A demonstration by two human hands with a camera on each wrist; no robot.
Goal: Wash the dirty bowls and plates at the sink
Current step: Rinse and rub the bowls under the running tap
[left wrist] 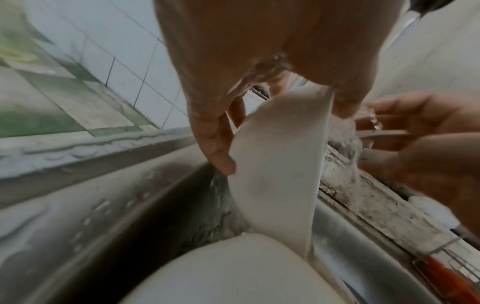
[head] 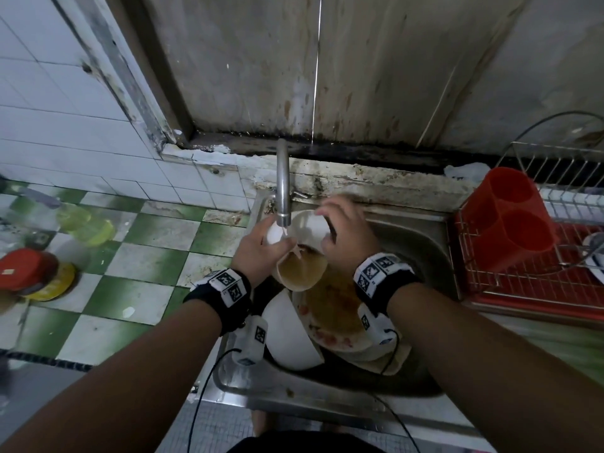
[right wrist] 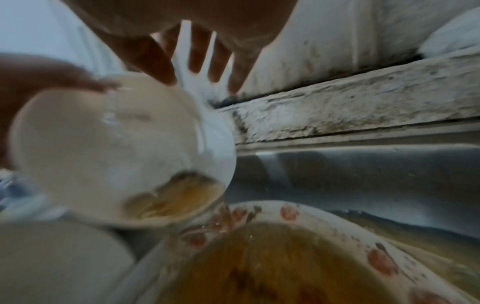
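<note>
Nearest, steel sink (head: 421,253) holding stained plates (head: 330,308); above, left hand (head: 258,246) gripping tilted white bowl (head: 307,228), right hand (head: 346,233) curled on its rim under running tap (head: 282,184); beyond, green-checked surface (head: 137,256), red rack (head: 536,273), tiled wall (head: 65,125).

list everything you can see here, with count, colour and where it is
tap: 1, silver, behind the sink, water running
sink: 1, steel, centre
held bowl: 1, white, tilted under the tap, brown liquid spilling out
bowl of brown water: 1, white, just below the held bowl
dirty plate: 1, white with brown and red smears, in the sink
upturned bowl: 1, white, sink's near left
cutlery holder: 1, red, on the rack
dish rack: 1, wire over a red tray, right of the sink
floor tiles: green and white, left
hands: left hand and right hand, both holding the tilted bowl
</note>
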